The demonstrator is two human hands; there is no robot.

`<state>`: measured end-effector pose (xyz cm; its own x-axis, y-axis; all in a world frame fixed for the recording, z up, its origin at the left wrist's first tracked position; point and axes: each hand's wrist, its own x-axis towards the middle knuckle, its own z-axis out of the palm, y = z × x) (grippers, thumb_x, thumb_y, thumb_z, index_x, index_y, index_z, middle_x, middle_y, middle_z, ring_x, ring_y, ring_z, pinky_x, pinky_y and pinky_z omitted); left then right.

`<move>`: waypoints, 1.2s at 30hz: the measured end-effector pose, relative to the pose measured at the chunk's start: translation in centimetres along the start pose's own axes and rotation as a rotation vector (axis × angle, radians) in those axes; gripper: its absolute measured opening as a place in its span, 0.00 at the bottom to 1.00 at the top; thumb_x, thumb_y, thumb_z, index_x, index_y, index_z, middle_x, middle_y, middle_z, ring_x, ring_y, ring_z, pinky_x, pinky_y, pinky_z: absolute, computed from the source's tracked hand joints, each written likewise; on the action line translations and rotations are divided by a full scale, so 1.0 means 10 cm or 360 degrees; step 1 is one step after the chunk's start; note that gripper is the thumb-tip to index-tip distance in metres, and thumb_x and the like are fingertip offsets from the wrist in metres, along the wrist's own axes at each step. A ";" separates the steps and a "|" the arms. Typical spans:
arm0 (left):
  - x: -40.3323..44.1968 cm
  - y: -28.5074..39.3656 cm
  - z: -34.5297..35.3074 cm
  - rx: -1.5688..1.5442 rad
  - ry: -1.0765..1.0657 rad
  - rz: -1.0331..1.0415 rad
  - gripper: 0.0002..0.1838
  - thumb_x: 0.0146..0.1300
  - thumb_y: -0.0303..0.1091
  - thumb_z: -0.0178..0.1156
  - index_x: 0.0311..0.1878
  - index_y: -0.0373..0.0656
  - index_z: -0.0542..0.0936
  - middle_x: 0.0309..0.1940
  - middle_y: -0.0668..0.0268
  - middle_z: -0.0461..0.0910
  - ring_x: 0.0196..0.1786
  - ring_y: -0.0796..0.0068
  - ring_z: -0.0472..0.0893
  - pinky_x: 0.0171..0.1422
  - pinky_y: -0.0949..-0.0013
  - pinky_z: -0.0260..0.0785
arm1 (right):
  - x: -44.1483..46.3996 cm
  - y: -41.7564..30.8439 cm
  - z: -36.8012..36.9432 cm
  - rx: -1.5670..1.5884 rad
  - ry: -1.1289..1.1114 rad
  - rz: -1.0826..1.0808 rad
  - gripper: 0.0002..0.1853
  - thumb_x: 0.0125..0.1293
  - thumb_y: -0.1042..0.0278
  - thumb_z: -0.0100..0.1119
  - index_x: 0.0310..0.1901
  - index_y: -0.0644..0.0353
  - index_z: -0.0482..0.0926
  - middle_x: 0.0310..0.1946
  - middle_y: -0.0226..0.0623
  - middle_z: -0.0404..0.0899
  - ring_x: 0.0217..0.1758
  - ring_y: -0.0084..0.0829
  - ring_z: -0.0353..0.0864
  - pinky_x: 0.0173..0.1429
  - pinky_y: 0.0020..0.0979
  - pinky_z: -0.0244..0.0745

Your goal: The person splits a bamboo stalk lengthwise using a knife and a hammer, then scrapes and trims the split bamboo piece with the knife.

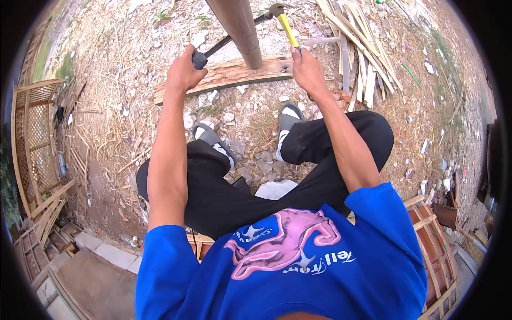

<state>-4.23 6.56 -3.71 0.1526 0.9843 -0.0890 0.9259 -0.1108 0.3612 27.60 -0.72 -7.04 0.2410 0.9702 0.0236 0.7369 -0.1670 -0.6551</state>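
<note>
Curling round the black grip of a dark bar (217,47), the left hand (184,71) hides part of that grip, its thumb lying apart. The bar's middle is lost behind a brown pole (244,32) whose top is cut off by the frame and whose foot meets a split wooden plank (213,81). The right hand (308,70) is closed around the lower handle of a yellow-handled claw hammer (287,31), covering most of its grip. The hammer's head overlaps the bar's far end; whether they touch is unclear.
</note>
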 end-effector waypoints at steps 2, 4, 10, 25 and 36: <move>-0.07 -0.05 0.01 0.0010 -0.0008 -0.0040 0.26 0.46 0.38 0.70 0.48 0.45 0.72 0.38 0.48 0.84 0.44 0.43 0.83 0.50 0.49 0.73 | 0.06 -0.19 -0.14 0.0099 0.0059 -0.0089 0.22 0.77 0.49 0.46 0.42 0.63 0.75 0.29 0.60 0.80 0.37 0.62 0.80 0.42 0.54 0.72; -0.05 -0.02 0.02 0.0008 0.0024 -0.0020 0.26 0.46 0.38 0.70 0.48 0.44 0.72 0.38 0.48 0.84 0.44 0.43 0.83 0.50 0.50 0.73 | 0.16 -0.55 -0.55 0.0235 0.0236 -0.0281 0.21 0.77 0.50 0.47 0.41 0.64 0.75 0.30 0.60 0.80 0.37 0.62 0.80 0.41 0.53 0.73; -0.08 -0.04 0.01 -0.0007 -0.0019 -0.0066 0.26 0.47 0.38 0.70 0.48 0.44 0.72 0.38 0.49 0.84 0.44 0.44 0.83 0.50 0.50 0.73 | 0.23 -0.84 -0.58 0.0721 0.0600 -0.0584 0.25 0.79 0.45 0.45 0.40 0.64 0.74 0.23 0.50 0.76 0.28 0.54 0.76 0.36 0.45 0.70; -0.04 -0.06 0.04 -0.0043 0.0016 -0.0030 0.26 0.48 0.39 0.71 0.50 0.47 0.72 0.35 0.48 0.85 0.43 0.42 0.83 0.48 0.48 0.74 | 0.43 -1.80 -1.38 0.1656 0.0585 -0.0879 0.21 0.80 0.48 0.44 0.29 0.49 0.65 0.16 0.17 0.58 0.13 0.09 0.53 0.15 0.17 0.48; -0.16 0.09 0.28 -0.0194 -0.0043 -0.0135 0.25 0.48 0.37 0.69 0.48 0.43 0.70 0.37 0.45 0.84 0.44 0.40 0.82 0.49 0.48 0.73 | -0.02 -0.02 -0.07 0.0011 -0.0146 0.0050 0.20 0.77 0.52 0.47 0.46 0.64 0.76 0.32 0.60 0.81 0.41 0.62 0.80 0.45 0.54 0.70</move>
<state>-2.66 4.54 -5.85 0.0866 0.9852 -0.1482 0.8873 -0.0086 0.4612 27.84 -0.96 -6.41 0.2048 0.9766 -0.0658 0.7253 -0.1965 -0.6598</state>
